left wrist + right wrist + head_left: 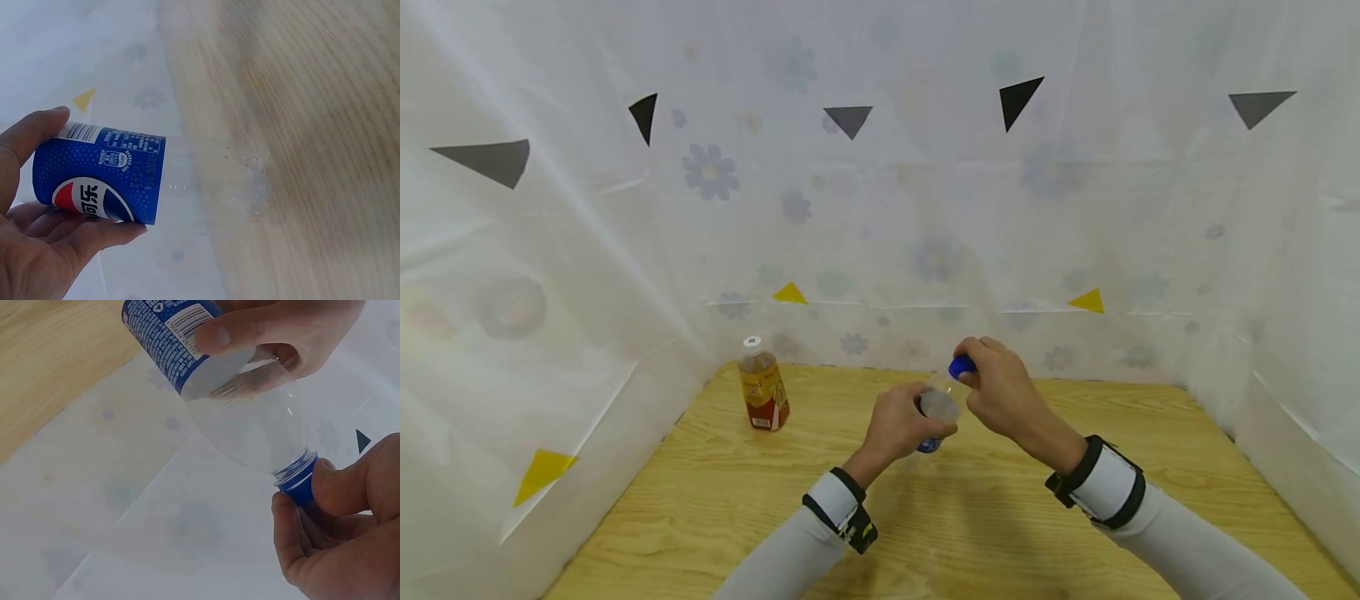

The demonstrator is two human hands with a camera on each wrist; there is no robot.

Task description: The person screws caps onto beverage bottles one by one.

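A clear empty plastic bottle (937,407) with a blue Pepsi label (103,175) is held above the wooden table (715,500). My left hand (898,425) grips its body around the label. My right hand (996,387) pinches the blue cap (961,366) at the bottle's neck with thumb and fingers. In the right wrist view the cap (299,481) sits on the neck between my fingertips (334,487), and the clear bottle (250,419) slants up to the left hand (281,331).
A second bottle (762,385) with amber liquid, a white cap and a red-yellow label stands upright at the table's back left. White flowered sheets with triangle markers wall the table on three sides.
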